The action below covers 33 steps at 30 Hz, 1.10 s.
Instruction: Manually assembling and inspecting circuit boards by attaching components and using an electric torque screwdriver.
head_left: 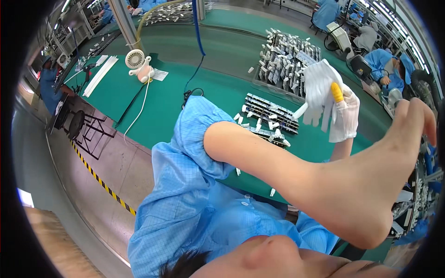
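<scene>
My left arm, bare below a rolled-up blue sleeve [194,134], crosses the view from the middle to the right. My left hand [398,143] is bare and very near the camera. Its fingers reach the picture's right rim, and what they touch is hidden. Behind that arm my right hand [345,116] is raised above the green table [185,102]. It wears a white glove with a yellow cot [337,92] on one finger. It grips a loose white glove [319,85], which hangs limp from it.
Trays of small white parts [285,58] and dark racks of parts [266,113] lie on the table. A white desk fan [136,59] stands at the left and a blue cable [198,32] hangs down. Co-workers in blue coats [384,65] sit at the far right. A dark stool [76,123] and yellow-black floor tape [99,180] are at the left.
</scene>
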{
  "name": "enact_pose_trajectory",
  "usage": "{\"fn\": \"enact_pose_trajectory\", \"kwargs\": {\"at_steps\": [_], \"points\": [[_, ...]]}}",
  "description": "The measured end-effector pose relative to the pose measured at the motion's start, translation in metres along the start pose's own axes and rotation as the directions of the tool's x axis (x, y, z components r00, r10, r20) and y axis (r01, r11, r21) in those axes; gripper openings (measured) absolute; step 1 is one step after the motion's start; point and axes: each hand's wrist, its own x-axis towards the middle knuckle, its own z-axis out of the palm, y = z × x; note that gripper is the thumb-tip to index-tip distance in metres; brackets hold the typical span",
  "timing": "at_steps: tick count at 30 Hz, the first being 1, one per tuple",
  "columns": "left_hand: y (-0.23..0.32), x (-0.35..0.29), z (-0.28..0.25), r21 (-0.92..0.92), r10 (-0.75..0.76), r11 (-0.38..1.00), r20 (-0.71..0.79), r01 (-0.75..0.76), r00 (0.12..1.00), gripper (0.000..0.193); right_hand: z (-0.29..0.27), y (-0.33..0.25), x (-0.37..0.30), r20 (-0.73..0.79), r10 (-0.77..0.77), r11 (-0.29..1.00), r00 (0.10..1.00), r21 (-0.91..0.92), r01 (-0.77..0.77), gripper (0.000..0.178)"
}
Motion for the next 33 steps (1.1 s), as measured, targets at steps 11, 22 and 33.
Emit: {"fn": "enact_pose_trajectory", "kwargs": {"at_steps": [11,22,33], "points": [[-0.020,0.000,0.009,0.233,0.129,0.964,-0.004,-0.125,0.992,0.067,-0.012,0.009,0.005,-0.055,-0.100,0.993,0.993,-0.070,0.097,0.030],[-0.116,-0.013,-0.136,-0.272,-0.285,0.943,-0.354,0.193,0.891,0.032,-0.010,0.007,0.007,-0.126,-0.262,0.965,0.957,-0.068,0.255,0.022],[-0.160,-0.054,-0.201,-0.086,-0.317,0.941,-0.557,0.326,0.768,0.034,0.034,0.016,0.001,0.312,-0.534,0.542,0.786,-0.587,0.601,0.030]]}}
